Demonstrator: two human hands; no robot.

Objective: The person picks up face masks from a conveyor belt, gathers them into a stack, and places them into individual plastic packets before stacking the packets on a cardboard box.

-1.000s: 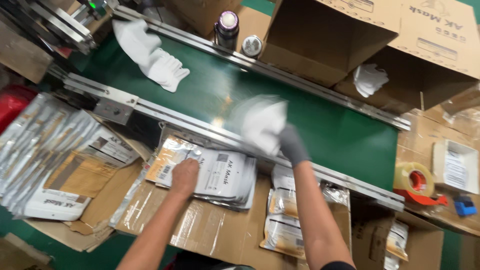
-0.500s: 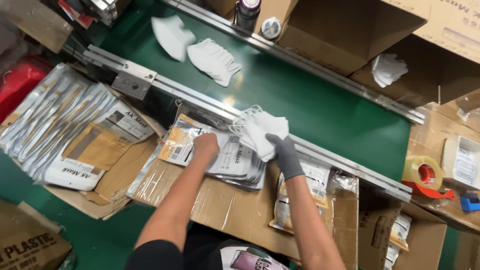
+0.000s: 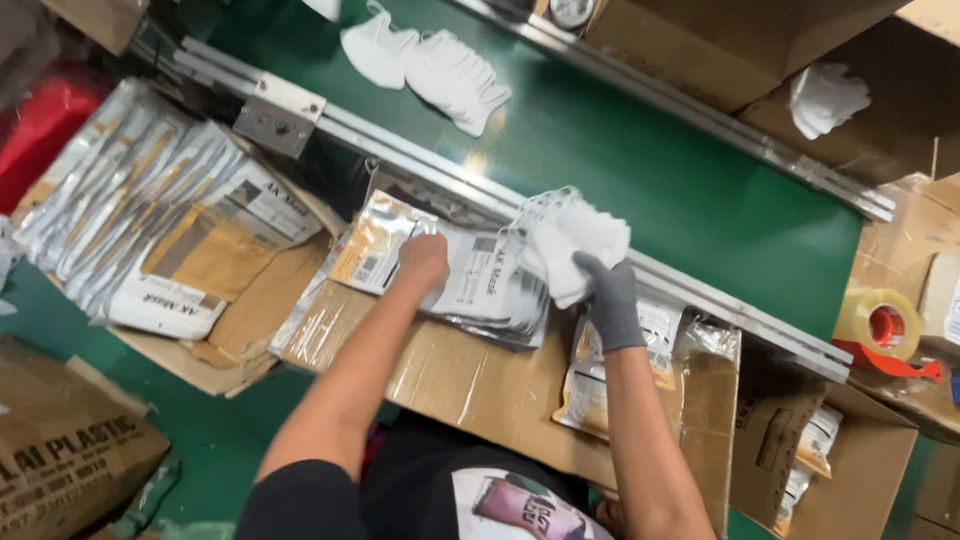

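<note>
My right hand (image 3: pixel 607 292), in a grey glove, grips a bunch of white face masks (image 3: pixel 572 240) just above a stack of silver packaging pouches (image 3: pixel 460 280). That stack lies on a taped cardboard box (image 3: pixel 470 385) in front of me. My bare left hand (image 3: pixel 424 257) is closed and presses on the top pouch of the stack. More white masks (image 3: pixel 452 70) lie on the green conveyor belt (image 3: pixel 680 180) beyond.
A large fanned pile of silver pouches (image 3: pixel 140 210) fills an open box at the left. Filled pouches (image 3: pixel 590 385) lie under my right forearm. A tape dispenser (image 3: pixel 880 335) sits at the right. Open cardboard boxes (image 3: pixel 760 50) holding white masks (image 3: pixel 825 98) stand behind the belt.
My right hand has brought the masks down from above the belt to the edge of the pouch stack. My left hand has stayed on the stack.
</note>
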